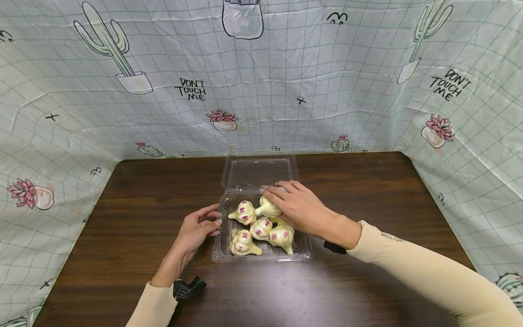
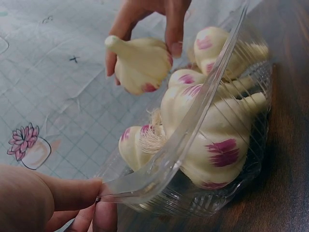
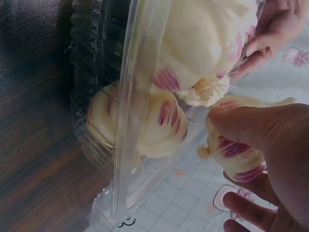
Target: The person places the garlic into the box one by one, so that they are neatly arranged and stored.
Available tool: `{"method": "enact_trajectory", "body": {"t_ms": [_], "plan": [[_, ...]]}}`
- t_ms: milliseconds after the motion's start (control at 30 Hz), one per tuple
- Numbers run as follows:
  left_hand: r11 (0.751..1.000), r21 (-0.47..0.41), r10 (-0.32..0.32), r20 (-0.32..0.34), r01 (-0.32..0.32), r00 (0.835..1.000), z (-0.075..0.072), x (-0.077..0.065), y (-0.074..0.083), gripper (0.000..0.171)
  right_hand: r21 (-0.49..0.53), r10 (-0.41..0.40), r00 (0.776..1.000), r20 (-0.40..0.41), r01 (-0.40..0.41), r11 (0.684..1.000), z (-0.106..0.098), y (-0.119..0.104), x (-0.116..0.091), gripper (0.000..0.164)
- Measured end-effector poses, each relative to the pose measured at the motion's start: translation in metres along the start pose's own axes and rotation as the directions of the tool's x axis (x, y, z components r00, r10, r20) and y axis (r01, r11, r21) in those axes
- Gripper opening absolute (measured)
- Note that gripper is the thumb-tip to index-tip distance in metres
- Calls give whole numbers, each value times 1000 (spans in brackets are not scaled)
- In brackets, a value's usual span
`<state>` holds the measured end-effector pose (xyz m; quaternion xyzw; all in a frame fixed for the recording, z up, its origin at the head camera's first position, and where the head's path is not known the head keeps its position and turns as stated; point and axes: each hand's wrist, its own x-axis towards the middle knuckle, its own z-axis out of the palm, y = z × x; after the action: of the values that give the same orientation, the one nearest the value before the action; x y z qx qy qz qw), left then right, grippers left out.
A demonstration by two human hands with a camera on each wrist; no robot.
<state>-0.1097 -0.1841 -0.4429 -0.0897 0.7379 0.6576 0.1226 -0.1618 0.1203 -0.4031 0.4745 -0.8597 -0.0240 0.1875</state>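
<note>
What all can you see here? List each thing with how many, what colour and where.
Cloth: one backdrop, pale with green grid and printed plants, behind and at the sides
Table: one, dark brown, in front of the cloth
Box: one, clear, on the table
Lid: one, clear, open behind the box
Garlic: at least five, cream with purple marks; one held, the others in the box
Sleeves: two, cream, on the forearms
Wrist devices: two, black, one at each wrist
Left hand: one, bare, pinching the box's left rim
Right hand: one, bare, holding the raised garlic
</note>
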Motion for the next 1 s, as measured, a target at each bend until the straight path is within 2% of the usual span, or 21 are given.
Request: {"method": "enact_trajectory", "body": {"t_ms": [333,733,1000], "plan": [[1000,2,4,3,-4,1000,0,0,0,51,-28,-12,999,31,13,1000,1,-4,0,56],[1000,-7,1,-2,-1,1000,0,2,0,52,-27,-64,996,56,65,997,6,-4,0,44],[1000,-6,-6,0,6,1000,1,1,-1,52,5,-37,998,60,36,999,3,-1,-6,53]]}}
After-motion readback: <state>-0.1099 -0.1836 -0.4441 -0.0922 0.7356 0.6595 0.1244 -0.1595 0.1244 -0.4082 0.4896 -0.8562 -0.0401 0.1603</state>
